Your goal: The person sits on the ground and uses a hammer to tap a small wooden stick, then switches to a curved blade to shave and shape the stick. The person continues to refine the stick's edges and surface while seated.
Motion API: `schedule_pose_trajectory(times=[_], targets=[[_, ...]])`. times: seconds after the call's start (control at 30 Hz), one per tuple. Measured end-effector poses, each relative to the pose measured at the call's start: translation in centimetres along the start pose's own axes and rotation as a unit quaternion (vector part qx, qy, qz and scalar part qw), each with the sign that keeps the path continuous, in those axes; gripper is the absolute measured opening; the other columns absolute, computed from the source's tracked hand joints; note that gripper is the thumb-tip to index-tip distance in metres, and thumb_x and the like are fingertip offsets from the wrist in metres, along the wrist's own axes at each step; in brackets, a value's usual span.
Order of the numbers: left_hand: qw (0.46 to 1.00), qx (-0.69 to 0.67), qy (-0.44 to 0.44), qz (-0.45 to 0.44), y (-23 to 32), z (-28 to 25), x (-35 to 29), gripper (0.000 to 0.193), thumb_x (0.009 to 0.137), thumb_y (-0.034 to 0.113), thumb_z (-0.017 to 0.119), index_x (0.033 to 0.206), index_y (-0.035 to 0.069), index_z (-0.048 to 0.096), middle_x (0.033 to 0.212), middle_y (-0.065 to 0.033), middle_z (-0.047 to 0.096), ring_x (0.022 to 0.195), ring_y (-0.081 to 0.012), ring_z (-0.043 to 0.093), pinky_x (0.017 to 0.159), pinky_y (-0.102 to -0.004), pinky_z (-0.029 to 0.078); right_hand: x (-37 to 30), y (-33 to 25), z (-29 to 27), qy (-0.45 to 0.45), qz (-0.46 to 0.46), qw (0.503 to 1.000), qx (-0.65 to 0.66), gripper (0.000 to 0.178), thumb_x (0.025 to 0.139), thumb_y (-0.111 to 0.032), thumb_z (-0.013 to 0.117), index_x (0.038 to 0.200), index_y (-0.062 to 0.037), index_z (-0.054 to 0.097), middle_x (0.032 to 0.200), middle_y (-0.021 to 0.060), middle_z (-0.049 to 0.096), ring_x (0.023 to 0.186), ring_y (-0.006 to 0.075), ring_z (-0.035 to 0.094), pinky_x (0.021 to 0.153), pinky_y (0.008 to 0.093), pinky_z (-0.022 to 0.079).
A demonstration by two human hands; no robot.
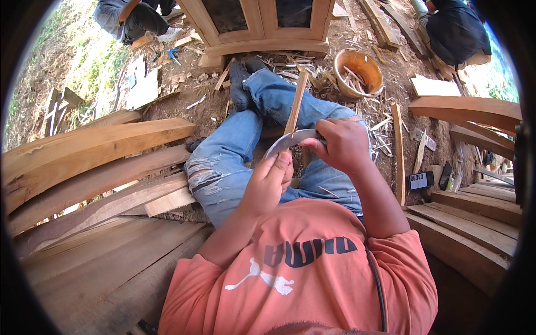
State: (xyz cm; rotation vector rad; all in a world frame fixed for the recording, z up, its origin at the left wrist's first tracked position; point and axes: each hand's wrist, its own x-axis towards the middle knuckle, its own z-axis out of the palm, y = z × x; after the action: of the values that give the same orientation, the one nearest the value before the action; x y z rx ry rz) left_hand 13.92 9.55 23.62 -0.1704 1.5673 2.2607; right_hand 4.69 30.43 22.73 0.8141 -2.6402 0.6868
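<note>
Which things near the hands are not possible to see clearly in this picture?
- Head view: the handle of the curved blade is hidden inside the right hand.
- The lower end of the thin wood strip is covered by both hands; the left hand shows only its back.
- The orange bowl: contents too small to identify.

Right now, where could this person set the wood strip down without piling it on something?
Bare dirt lies between the curved planks and the left knee. Shavings crowd the ground around the bucket and the feet; stacked boards fill the right.
</note>
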Motion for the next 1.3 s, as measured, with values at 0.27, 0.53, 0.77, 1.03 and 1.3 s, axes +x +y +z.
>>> schedule_pose_trajectory(times=[0.27, 0.53, 0.77, 1.03, 1.3], targets=[[1.0, 0.013, 0.004, 0.009, -0.4, -1.0, 0.0, 0.033, 0.121, 0.04, 0.042, 0.103, 0.013, 0.048, 0.07, 0.0089, 0.034, 0.055, -0.0027, 0.031, 0.049, -0.0228, 0.025, 0.6, -0.2, 0.3, -0.007, -0.007, 1.0, 0.006, 0.054, 0.091, -0.062, 0.076, 0.075, -0.0125, 0.063, 0.065, 0.0084, 0.064, 0.063, 0.0331, 0.067, 0.056, 0.047, 0.049], [0.999, 0.005, 0.004, 0.049, -0.4, -1.5, -1.1, 0.032, 0.121, 0.039, 0.042, 0.105, 0.012, 0.049, 0.07, 0.0067, 0.035, 0.054, -0.0036, 0.03, 0.048, -0.0241, 0.024, -0.2, -2.7, 1.1, 0.092, -0.024, 0.995, -0.028, 0.054, 0.088, -0.062, 0.076, 0.075, -0.0124, 0.061, 0.068, 0.0058, 0.062, 0.063, 0.0298, 0.066, 0.057, 0.0438, 0.049], [0.984, -0.17, 0.0, -0.051, -1.3, -0.2, -1.6, 0.025, 0.121, 0.034, 0.043, 0.109, 0.014, 0.05, 0.07, 0.0051, 0.034, 0.053, -0.0053, 0.028, 0.047, -0.0249, 0.024, 0.8, -1.2, 1.5, 0.135, 0.008, 0.985, -0.11, 0.058, 0.094, -0.064, 0.072, 0.071, -0.0147, 0.054, 0.064, 0.0055, 0.059, 0.058, 0.0276, 0.064, 0.051, 0.0411, 0.047], [0.99, -0.131, 0.052, -0.012, -2.1, -1.8, 0.4, 0.024, 0.121, 0.034, 0.044, 0.112, 0.014, 0.053, 0.072, 0.0051, 0.037, 0.055, -0.0046, 0.031, 0.048, -0.0235, 0.026, 1.5, 2.9, -0.5, -0.093, 0.12, 0.983, 0.105, 0.052, 0.103, -0.052, 0.069, 0.085, -0.0034, 0.066, 0.075, 0.0212, 0.066, 0.076, 0.047, 0.065, 0.068, 0.055, 0.049], [0.999, -0.036, 0.035, 0.005, -2.6, -1.0, 0.0, 0.028, 0.121, 0.036, 0.04, 0.114, 0.012, 0.051, 0.073, 0.0043, 0.039, 0.055, -0.0044, 0.032, 0.05, -0.0231, 0.026, 0.2, 0.1, 0.5, -0.19, 0.115, 0.96, 0.171, 0.052, 0.103, -0.053, 0.068, 0.086, -0.004, 0.069, 0.073, 0.0211, 0.066, 0.075, 0.0478, 0.065, 0.068, 0.057, 0.048]])
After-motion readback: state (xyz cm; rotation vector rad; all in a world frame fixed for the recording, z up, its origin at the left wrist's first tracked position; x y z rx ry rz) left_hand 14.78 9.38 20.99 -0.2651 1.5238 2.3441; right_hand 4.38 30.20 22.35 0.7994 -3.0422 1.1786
